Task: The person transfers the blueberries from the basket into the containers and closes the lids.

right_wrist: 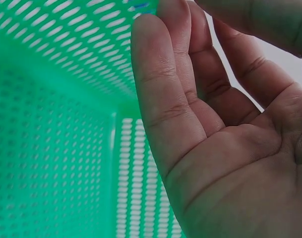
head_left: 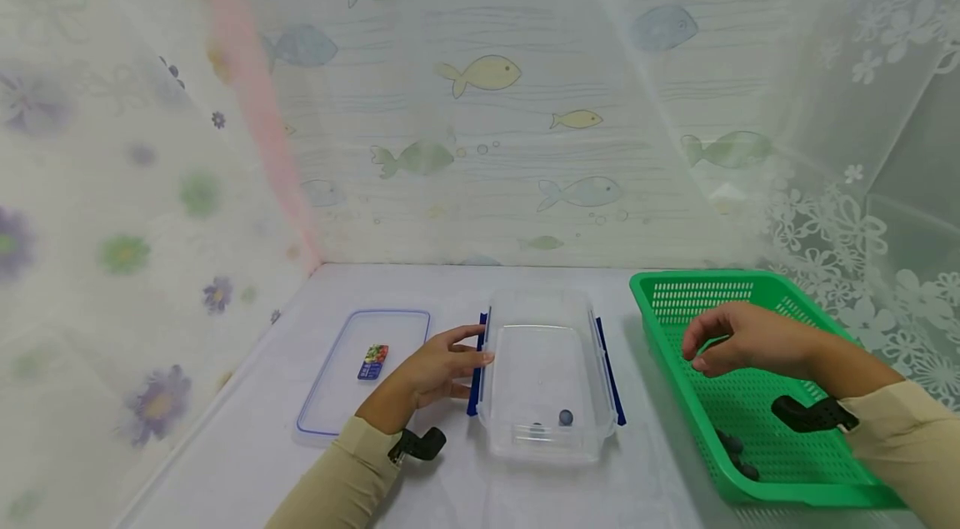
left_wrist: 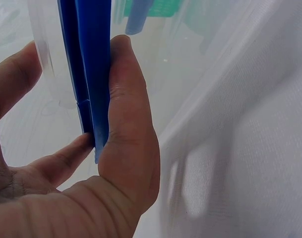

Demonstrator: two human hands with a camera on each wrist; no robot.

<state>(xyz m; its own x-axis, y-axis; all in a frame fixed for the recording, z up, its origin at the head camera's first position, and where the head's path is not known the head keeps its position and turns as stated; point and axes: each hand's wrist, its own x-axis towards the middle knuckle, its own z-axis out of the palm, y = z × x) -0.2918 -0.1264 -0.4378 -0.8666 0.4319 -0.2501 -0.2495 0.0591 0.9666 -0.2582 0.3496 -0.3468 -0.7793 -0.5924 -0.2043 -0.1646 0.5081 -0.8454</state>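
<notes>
A clear plastic box (head_left: 545,379) with blue side latches stands at the table's middle. My left hand (head_left: 447,362) grips its left side, thumb at the rim; the left wrist view shows fingers on both faces of the blue latch (left_wrist: 93,69). Low in the box lies a small round blue-grey thing (head_left: 566,417), like a blueberry, with another partly hidden nearby. My right hand (head_left: 738,339) hangs above a green basket (head_left: 678,396), fingers loosely bent; nothing shows between them, though the right wrist view cuts off some fingertips. Several small dark round things (head_left: 748,471) lie at the basket's near left.
Left of the box lies a clear lid (head_left: 330,379) with a blue rim, bearing a small label (head_left: 372,362) with fruit pictures. A white cloth (head_left: 600,496) covers the table. Translucent curtains (head_left: 480,137) printed with fish and flowers hang behind and at both sides.
</notes>
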